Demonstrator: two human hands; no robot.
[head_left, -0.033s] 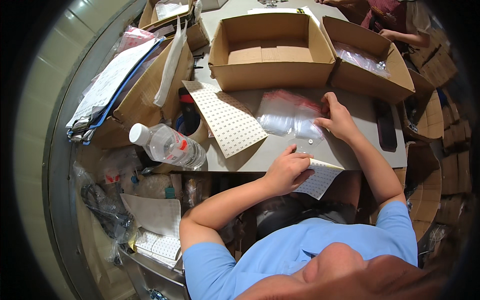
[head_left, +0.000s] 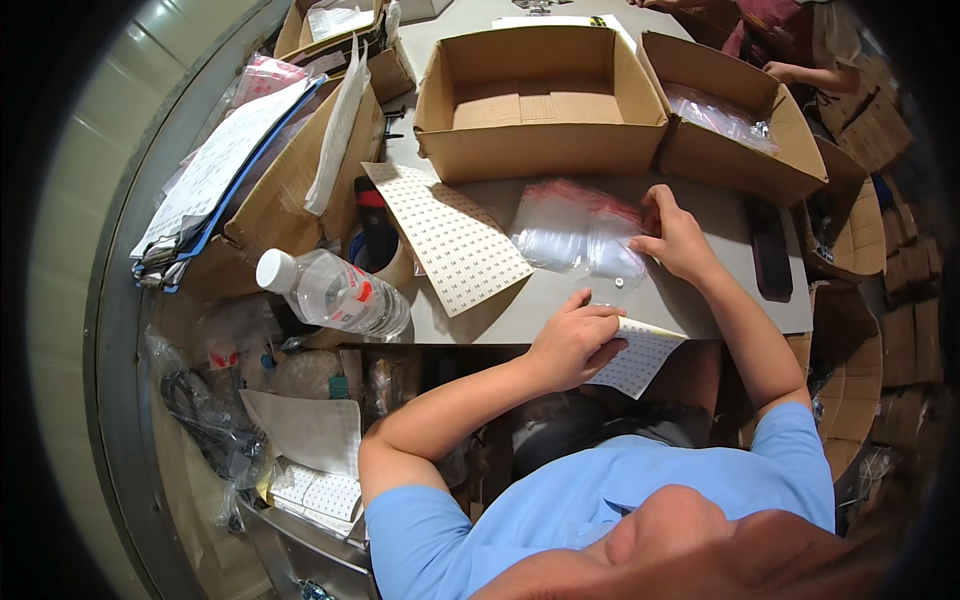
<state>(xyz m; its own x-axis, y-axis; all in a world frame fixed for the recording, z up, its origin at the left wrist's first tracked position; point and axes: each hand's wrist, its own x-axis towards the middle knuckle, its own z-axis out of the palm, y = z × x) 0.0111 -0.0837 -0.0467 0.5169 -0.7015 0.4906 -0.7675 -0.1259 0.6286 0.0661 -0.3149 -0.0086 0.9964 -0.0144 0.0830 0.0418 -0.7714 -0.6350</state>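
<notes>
Barely changed vs earlier frame: same poses, slight view shift only. Working at a grey table [head_left: 500, 323] with open cardboard box [head_left: 540, 153] at far side, water bottle [head_left: 345, 292] and cream label sheet [head_left: 447, 238] at left, dark phone [head_left: 770, 250] at right (tight layout). Gripping white label sheet [head_left: 642, 362] in left hand [head_left: 575, 343] at near edge, with elbow bent. Reaching farther out with right hand [head_left: 682, 238], curled at right edge of clear bags [head_left: 570, 240] mid-table; can't tell whether pinching them.
</notes>
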